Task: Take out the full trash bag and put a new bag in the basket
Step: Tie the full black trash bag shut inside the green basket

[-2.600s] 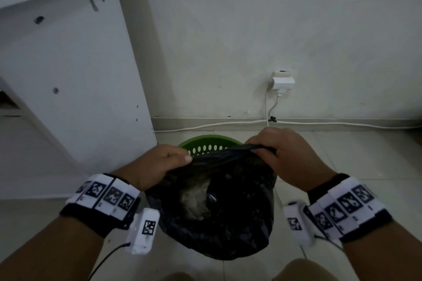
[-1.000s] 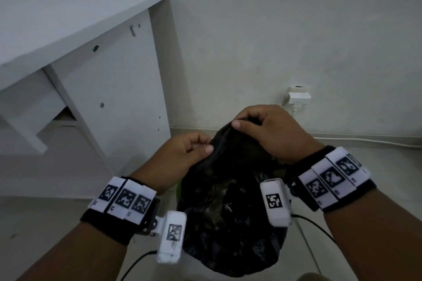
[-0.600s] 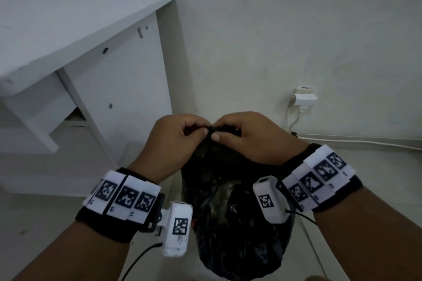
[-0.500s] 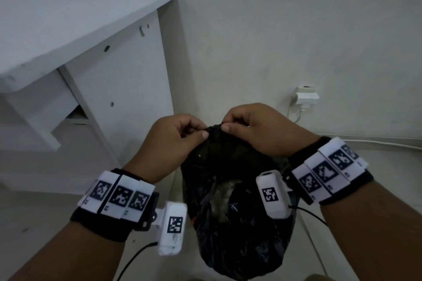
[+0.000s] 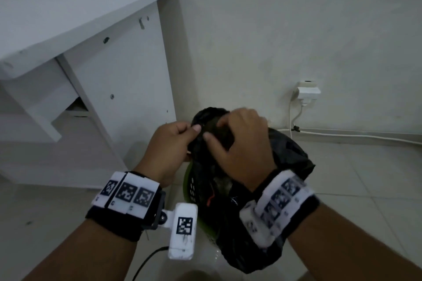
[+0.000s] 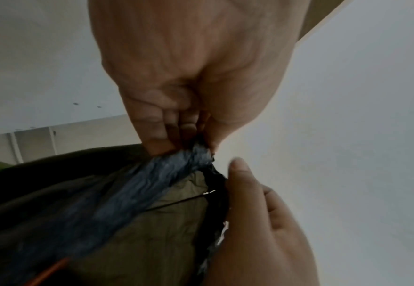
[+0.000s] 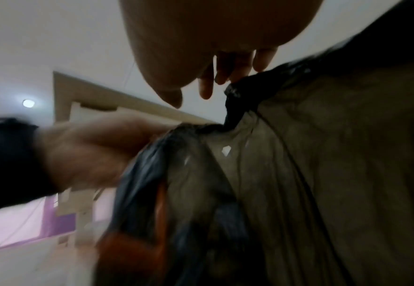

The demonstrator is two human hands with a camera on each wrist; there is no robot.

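1. Both hands are at the top of the full black plastic trash bag (image 5: 290, 157).
2. Left hand (image 5: 170, 143) pinches the bunched neck of the bag between its thumb and curled fingers; the left wrist view shows this grip close up (image 6: 188, 81).
3. Right hand (image 5: 242, 150) lies over the top of the bag at 3 o'clock from the left hand. Its fingers (image 7: 223, 73) are spread and only a little bent, touching the bag's edge. I cannot tell if it really grips.
4. The bag hangs under the hands, with its bottom part hiding most of the round green plastic basket (image 5: 191, 189). Only a strip of the basket's side with small holes shows at 9 o'clock of the bag.
5. A white wooden desk (image 5: 96, 36) stands at 10 o'clock of the hands, close to the basket.
6. A white wall plug (image 5: 308, 91) with a white cable (image 5: 356, 136) sits at 2 o'clock, on the white wall (image 5: 285, 25).
7. The floor has pale tiles (image 5: 370, 180).
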